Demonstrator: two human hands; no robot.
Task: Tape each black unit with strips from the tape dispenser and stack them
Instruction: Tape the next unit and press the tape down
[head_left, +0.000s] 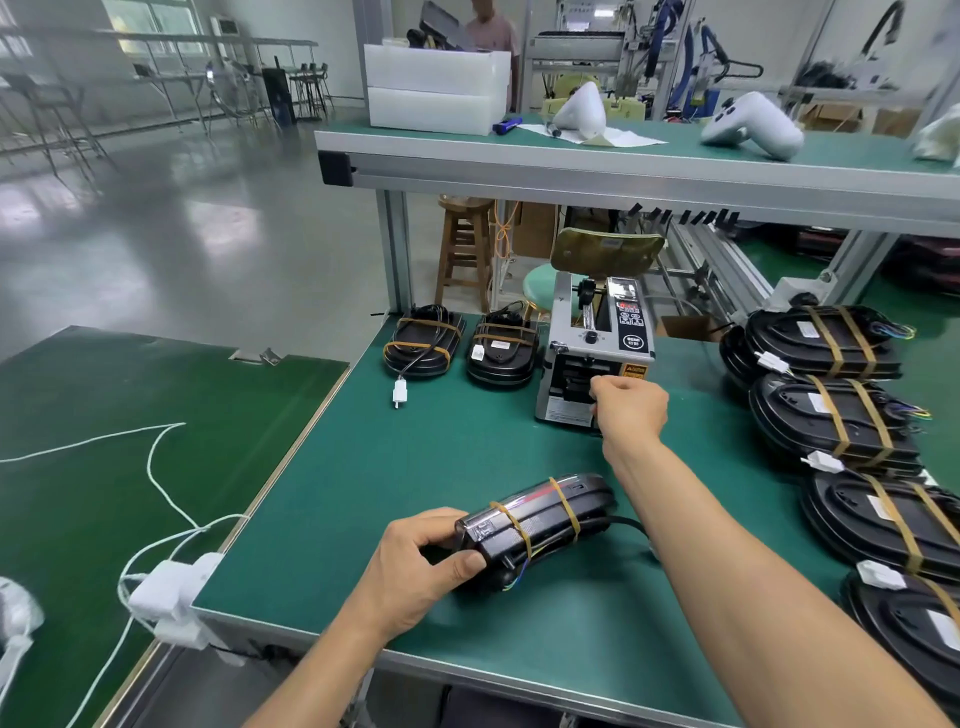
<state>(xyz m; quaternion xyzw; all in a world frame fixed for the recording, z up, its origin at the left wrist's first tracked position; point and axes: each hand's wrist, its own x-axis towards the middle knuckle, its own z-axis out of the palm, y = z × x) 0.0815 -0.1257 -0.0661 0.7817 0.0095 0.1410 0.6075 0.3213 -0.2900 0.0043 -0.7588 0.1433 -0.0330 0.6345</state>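
Our left hand (415, 566) grips a black unit (540, 525) on the worktop (363, 467). At one o'clock, our right hand (628, 405) has its fingers curled at the tape dispenser (597, 343) mouth; any strip is hidden.

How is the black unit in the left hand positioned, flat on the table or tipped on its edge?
Tipped on its edge. The unit shows its narrow side upward, two tape bands crossing it, while the left hand grips its near end.
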